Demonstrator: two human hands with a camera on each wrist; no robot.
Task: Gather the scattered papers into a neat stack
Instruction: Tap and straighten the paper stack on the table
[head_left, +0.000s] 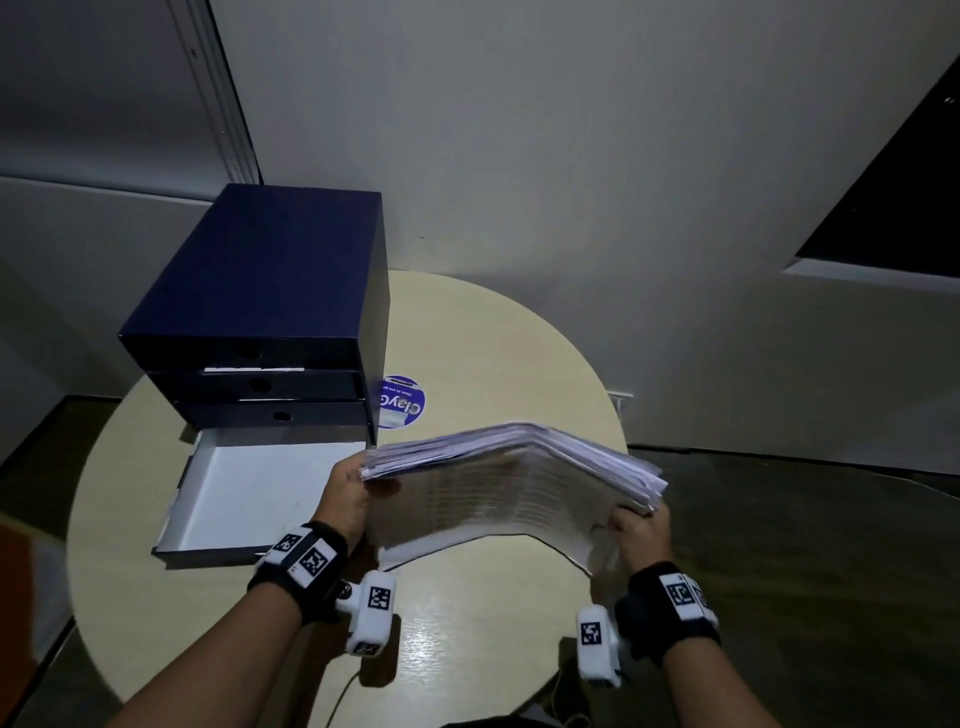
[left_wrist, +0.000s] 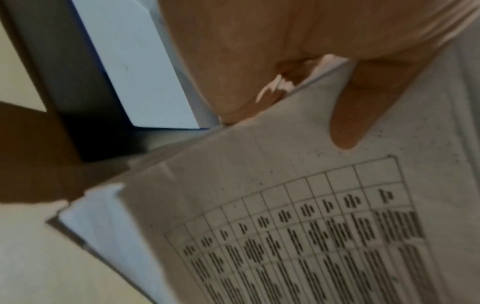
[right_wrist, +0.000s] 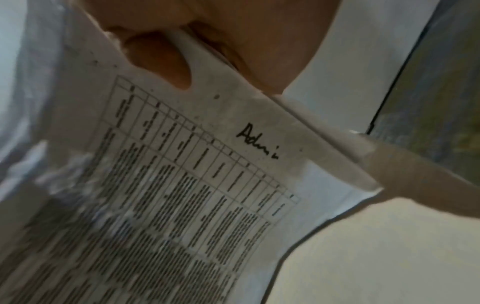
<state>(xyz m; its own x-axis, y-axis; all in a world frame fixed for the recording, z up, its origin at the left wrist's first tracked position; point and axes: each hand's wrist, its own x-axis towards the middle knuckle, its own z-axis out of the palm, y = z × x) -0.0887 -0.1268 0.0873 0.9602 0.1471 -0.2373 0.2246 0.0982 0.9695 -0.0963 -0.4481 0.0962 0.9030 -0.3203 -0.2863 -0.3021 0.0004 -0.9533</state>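
The papers (head_left: 514, 483) stand on their long edge on the round worktop (head_left: 467, 338), just right of the open drawer (head_left: 249, 493). The left hand (head_left: 345, 499) and right hand (head_left: 639, 535) clamp opposite ends, thumbs on the printed face, probably so the sheets can be knocked level against the worktop.

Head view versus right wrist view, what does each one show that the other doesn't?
Only the head view shows the blue drawer unit, its open bottom drawer, the round table and the left hand. Only the right wrist view shows the handwritten word above the printed table. Both show the paper stack in the right hand.
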